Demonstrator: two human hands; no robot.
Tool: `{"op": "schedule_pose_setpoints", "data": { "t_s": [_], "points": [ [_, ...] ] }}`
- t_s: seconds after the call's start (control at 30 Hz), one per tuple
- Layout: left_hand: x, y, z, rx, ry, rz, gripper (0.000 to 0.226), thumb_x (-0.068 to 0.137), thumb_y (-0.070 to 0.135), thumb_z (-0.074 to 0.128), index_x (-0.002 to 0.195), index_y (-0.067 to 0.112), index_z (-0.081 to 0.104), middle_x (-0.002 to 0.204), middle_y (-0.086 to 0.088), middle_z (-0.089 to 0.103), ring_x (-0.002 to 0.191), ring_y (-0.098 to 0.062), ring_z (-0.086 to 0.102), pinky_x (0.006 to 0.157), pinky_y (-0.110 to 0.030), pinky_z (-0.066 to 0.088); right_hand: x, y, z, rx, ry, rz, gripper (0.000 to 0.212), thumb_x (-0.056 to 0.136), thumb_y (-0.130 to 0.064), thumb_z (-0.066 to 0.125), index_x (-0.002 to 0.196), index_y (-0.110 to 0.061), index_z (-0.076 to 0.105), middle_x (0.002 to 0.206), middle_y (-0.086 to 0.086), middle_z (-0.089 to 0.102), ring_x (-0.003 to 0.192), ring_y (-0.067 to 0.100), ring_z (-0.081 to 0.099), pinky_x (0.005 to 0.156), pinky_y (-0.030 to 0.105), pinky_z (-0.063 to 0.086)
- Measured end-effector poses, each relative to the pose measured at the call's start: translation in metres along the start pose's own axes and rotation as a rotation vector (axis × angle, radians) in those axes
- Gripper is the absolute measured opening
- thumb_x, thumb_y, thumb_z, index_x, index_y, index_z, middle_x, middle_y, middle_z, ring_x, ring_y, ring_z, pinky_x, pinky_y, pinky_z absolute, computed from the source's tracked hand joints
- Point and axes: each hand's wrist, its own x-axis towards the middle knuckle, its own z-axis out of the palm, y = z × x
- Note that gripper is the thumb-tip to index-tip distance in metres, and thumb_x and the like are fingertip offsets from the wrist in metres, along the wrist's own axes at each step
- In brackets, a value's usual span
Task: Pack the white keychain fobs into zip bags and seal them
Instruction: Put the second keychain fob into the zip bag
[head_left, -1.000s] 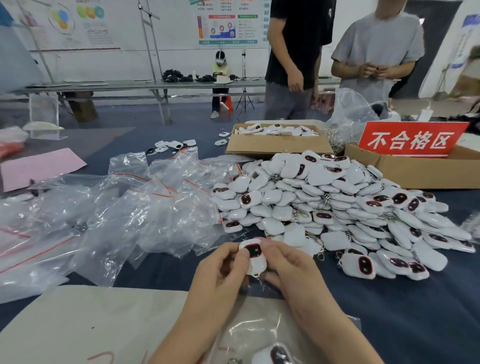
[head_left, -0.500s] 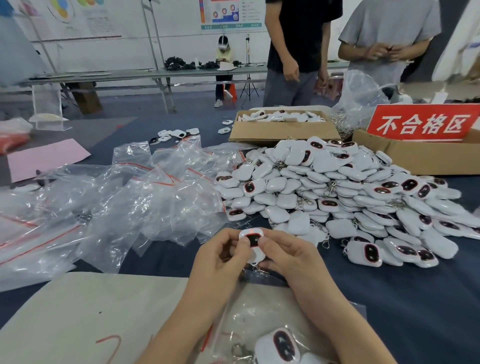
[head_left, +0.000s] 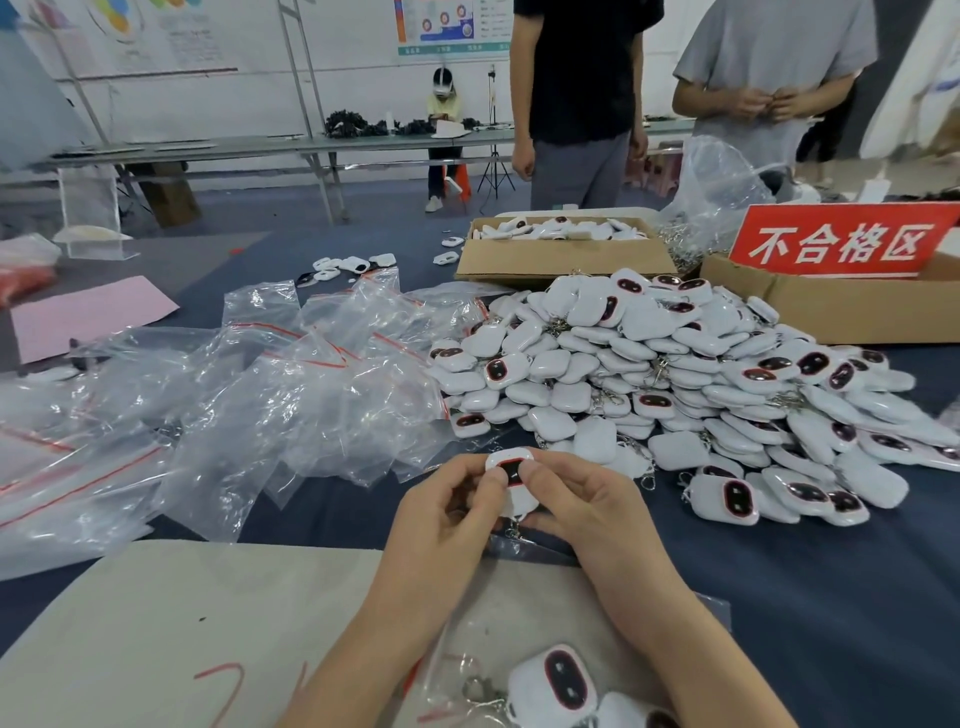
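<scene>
A dark blue desk (head_left: 831, 597) carries glossy rounded white fobs (head_left: 675, 374) and crinkled clear bags (head_left: 270, 395). The left hand (head_left: 447, 514) and the right hand (head_left: 587, 509) pinch one fob (head_left: 511, 470).

1 view: a wide-angle camera on the person's head, looking forward and down across the surface (head_left: 831, 597). It sits close over the left hand (head_left: 441, 525) and right hand (head_left: 587, 519), which fill the lower centre with a fob (head_left: 511, 478) held between them. The fob pile (head_left: 675, 374) and bags (head_left: 260, 405) lie mid-frame, with the boxes (head_left: 561, 260) beyond. Farther off, 2 standing people (head_left: 582, 78) are cut at the chest by the top edge, with the wall (head_left: 311, 93) behind.
</scene>
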Motion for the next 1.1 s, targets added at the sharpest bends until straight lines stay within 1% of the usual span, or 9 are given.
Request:
{"op": "schedule_pose_setpoints", "data": {
  "t_s": [0.1,0.23,0.4,0.53,0.63,0.7,0.87,1.03,1.1],
  "points": [
    [-0.0002,0.0003,0.0003,0.008,-0.009,0.005,0.017,0.101,0.022,0.058,0.103,0.027,0.075,0.070,0.007,0.062,0.064,-0.004,0.057,0.061,-0.017,0.048,-0.0006,0.0006,-0.0001,-0.017,0.019,-0.007,0.016,0.095,-0.022,0.065,0.104,-0.027,0.078,0.099,0.004,0.078,0.100,0.025,0.073,0.095,0.047,0.057],
    [-0.0004,0.0002,0.0010,0.015,-0.018,0.009,0.017,0.101,0.023,0.058,0.106,0.028,0.074,0.075,0.007,0.067,0.068,-0.007,0.061,0.062,-0.019,0.050,-0.0008,0.0016,0.0003,-0.029,0.025,-0.014,0.016,0.095,-0.025,0.066,0.104,-0.031,0.078,0.099,0.002,0.078,0.099,0.024,0.073,0.093,0.044,0.058],
    [-0.0013,-0.0026,0.0012,0.060,-0.059,0.018,0.019,0.097,0.020,0.066,0.111,0.033,0.069,0.091,0.004,0.073,0.082,-0.016,0.067,0.075,-0.037,0.058,-0.0024,-0.0023,0.0013,0.098,-0.014,-0.001,0.017,0.095,-0.020,0.065,0.101,-0.028,0.079,0.100,0.006,0.078,0.096,0.021,0.075,0.076,0.021,0.059],
    [0.0005,-0.0060,-0.0009,0.109,-0.042,0.042,0.022,0.096,0.019,0.067,0.111,0.035,0.068,0.092,0.006,0.073,0.084,-0.015,0.068,0.077,-0.031,0.057,-0.0023,-0.0031,0.0018,0.136,-0.012,0.017,0.018,0.093,-0.015,0.066,0.099,-0.026,0.079,0.099,0.007,0.078,0.094,0.020,0.075,0.073,0.019,0.058],
    [0.0013,-0.0084,-0.0016,0.141,-0.037,0.051,0.024,0.096,0.019,0.068,0.112,0.036,0.068,0.095,0.010,0.074,0.087,-0.012,0.069,0.079,-0.024,0.056,-0.0017,-0.0026,0.0009,0.121,-0.006,0.015,0.017,0.088,-0.023,0.069,0.101,-0.025,0.079,0.101,0.007,0.078,0.098,0.020,0.074,0.077,0.020,0.057],
    [0.0022,-0.0091,-0.0020,0.138,-0.041,0.050,0.025,0.096,0.017,0.068,0.113,0.035,0.068,0.097,0.010,0.074,0.090,-0.013,0.069,0.081,-0.025,0.055,-0.0014,-0.0016,0.0002,0.127,-0.004,0.019,0.021,0.083,-0.028,0.070,0.102,-0.023,0.079,0.102,0.008,0.078,0.100,0.021,0.074,0.079,0.021,0.058],
    [0.0039,-0.0089,-0.0014,0.143,-0.046,0.038,0.025,0.096,0.018,0.068,0.116,0.032,0.069,0.099,0.010,0.075,0.093,-0.014,0.070,0.087,-0.032,0.056,-0.0010,-0.0009,0.0000,0.124,0.006,0.023,0.015,0.093,-0.016,0.066,0.101,-0.021,0.078,0.102,0.009,0.077,0.100,0.021,0.074,0.079,0.020,0.057],
    [0.0037,-0.0050,0.0005,0.035,0.026,0.013,0.020,0.092,0.018,0.073,0.110,0.029,0.073,0.095,0.009,0.077,0.090,-0.011,0.071,0.081,-0.018,0.054,-0.0026,-0.0033,0.0013,0.161,0.020,0.018,0.018,0.096,-0.009,0.062,0.097,-0.018,0.076,0.099,0.007,0.077,0.095,0.017,0.074,0.077,0.019,0.057],
    [0.0038,-0.0035,0.0009,0.019,0.057,0.025,0.017,0.092,0.017,0.073,0.106,0.027,0.073,0.093,0.008,0.076,0.088,-0.009,0.070,0.078,-0.015,0.052,-0.0038,-0.0036,0.0025,0.158,0.014,0.013,0.016,0.098,-0.009,0.060,0.106,-0.017,0.071,0.103,0.006,0.076,0.098,0.016,0.073,0.079,0.021,0.057]
  ]
}}
